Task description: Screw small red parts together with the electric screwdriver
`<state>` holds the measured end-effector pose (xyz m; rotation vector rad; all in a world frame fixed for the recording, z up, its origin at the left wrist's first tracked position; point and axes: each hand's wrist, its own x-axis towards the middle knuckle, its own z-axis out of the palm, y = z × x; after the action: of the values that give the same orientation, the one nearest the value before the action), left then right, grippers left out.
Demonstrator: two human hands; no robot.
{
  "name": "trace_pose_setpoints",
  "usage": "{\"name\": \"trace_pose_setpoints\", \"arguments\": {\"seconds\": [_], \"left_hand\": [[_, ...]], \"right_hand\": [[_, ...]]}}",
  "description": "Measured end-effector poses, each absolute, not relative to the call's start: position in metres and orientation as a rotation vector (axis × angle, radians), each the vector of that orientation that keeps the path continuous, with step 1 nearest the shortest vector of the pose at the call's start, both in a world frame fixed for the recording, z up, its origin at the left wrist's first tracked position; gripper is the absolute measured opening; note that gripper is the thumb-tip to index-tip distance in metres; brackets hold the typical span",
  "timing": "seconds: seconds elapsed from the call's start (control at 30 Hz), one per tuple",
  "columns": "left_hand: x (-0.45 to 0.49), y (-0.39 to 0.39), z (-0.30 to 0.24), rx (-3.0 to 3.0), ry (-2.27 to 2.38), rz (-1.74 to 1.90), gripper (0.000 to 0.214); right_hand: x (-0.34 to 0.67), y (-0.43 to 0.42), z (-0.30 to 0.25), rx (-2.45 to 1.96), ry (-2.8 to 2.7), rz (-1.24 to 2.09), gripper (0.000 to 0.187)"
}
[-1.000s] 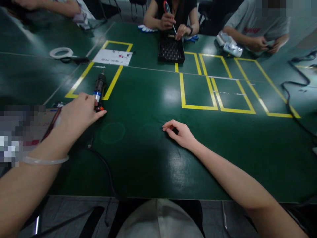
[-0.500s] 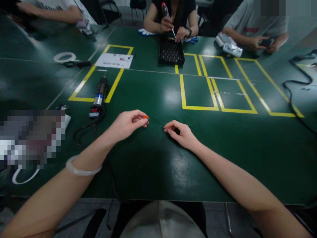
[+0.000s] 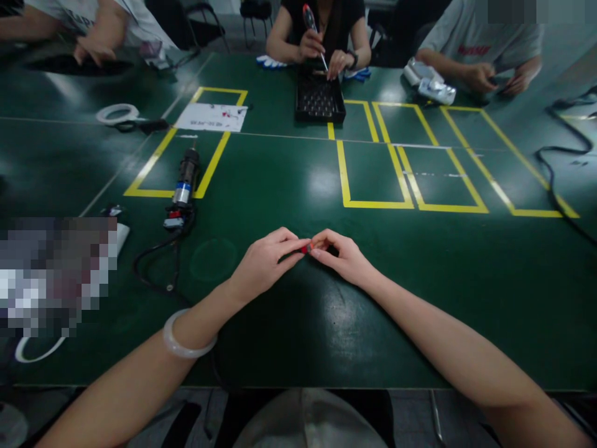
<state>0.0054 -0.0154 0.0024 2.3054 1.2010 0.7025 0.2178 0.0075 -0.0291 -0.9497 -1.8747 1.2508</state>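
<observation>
My left hand (image 3: 268, 261), a pale bangle on its wrist, pinches a small red-orange piece (image 3: 306, 249) between thumb and fingers. The fingertips of my right hand (image 3: 342, 255) are closed against the same piece from the other side. Both hands meet low over the green table (image 3: 396, 311). The piece is too small and too covered by fingers for me to name its kind. To the left of my hands lies an electric screwdriver (image 3: 185, 180) with a blue and silver band and a black cable.
Yellow tape outlines (image 3: 373, 204) mark the table. A white paper (image 3: 212, 117), a tape roll (image 3: 116, 113) and scissors (image 3: 144, 126) lie at the far left. Across the table a person works with a screwdriver (image 3: 310, 22) over a black tray (image 3: 321, 117). A black cable (image 3: 553, 180) runs along the right.
My left hand has moved right and slightly nearer me, bringing the red-orange piece to my right fingertips. My right hand has barely moved. At the far left a person's hand has come over the table.
</observation>
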Motion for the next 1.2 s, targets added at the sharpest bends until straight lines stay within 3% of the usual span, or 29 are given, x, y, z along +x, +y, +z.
{"name": "trace_pose_setpoints", "arguments": {"seconds": [0.17, 0.37, 0.57, 0.87, 1.2], "left_hand": [[0.008, -0.022, 0.001, 2.517, 1.223, 0.726, 0.030], [0.007, -0.020, 0.005, 2.292, 1.185, 0.760, 0.019], [0.007, -0.017, 0.000, 1.818, 1.196, 0.688, 0.028], [0.009, -0.014, -0.005, 1.277, 1.139, 0.659, 0.030], [-0.008, -0.007, 0.000, 1.741, 1.264, 0.531, 0.036]], "right_hand": [[0.218, 0.008, -0.032, -0.902, -1.862, 1.274, 0.013], [0.219, 0.008, -0.032, -0.857, -1.839, 1.293, 0.014], [0.218, 0.007, -0.037, -0.778, -1.816, 1.302, 0.035], [0.219, 0.004, -0.030, -0.791, -1.940, 1.136, 0.021], [0.220, 0.006, -0.029, -0.842, -1.955, 1.123, 0.014]]}}
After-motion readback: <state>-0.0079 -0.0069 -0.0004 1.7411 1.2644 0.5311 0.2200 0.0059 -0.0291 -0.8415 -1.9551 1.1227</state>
